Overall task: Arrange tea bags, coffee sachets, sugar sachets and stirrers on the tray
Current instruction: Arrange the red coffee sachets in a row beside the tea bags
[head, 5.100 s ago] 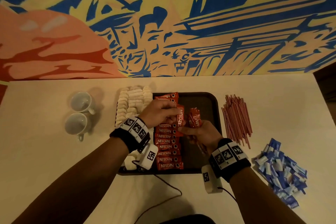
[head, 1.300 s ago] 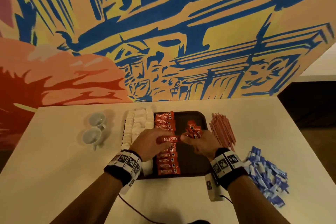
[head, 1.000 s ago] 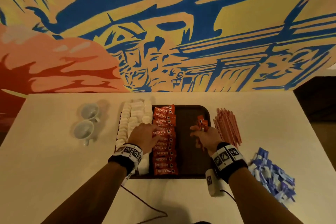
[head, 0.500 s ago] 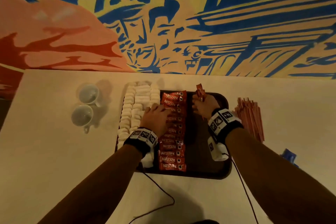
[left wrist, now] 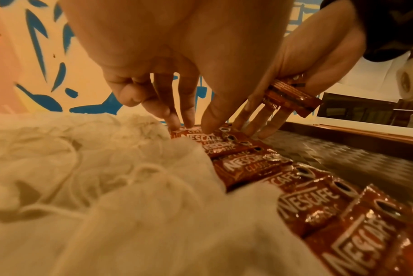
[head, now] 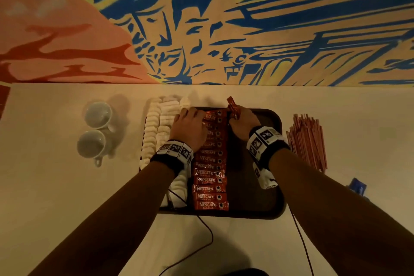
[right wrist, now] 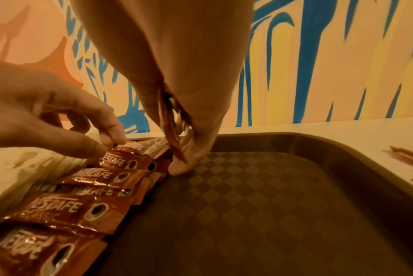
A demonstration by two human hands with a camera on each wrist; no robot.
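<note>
— Where are the coffee sachets (head: 210, 161) lying?

— They are lying in one overlapping column on the dark tray (head: 253, 199), running from its near edge to its far edge, just right of the white tea bags (head: 156, 127) that are filling the tray's left side.

— And the left hand (head: 190, 129)?

— It is resting over the far end of that column. In the left wrist view its fingertips (left wrist: 208, 123) are pressing down on the topmost sachet, fingers bent but not wrapping around anything.

— What is the right hand (head: 243, 122) doing?

— It is sitting at the far edge of the tray, just right of the column's top. It is pinching a small bunch of spare sachets (head: 232, 107) between thumb and fingers, their ends sticking up past the tray's rim, while its lower fingertips (right wrist: 180, 168) are touching the tray floor beside the column.

— And the rest?

— The stirrers (head: 307, 141) are lying in a bundle on the white table (head: 56, 186) just right of the tray. A blue sugar sachet (head: 357, 186) is peeking out beyond the right forearm. Two white cups (head: 95, 130) are standing left of the tray, one behind the other.
</note>
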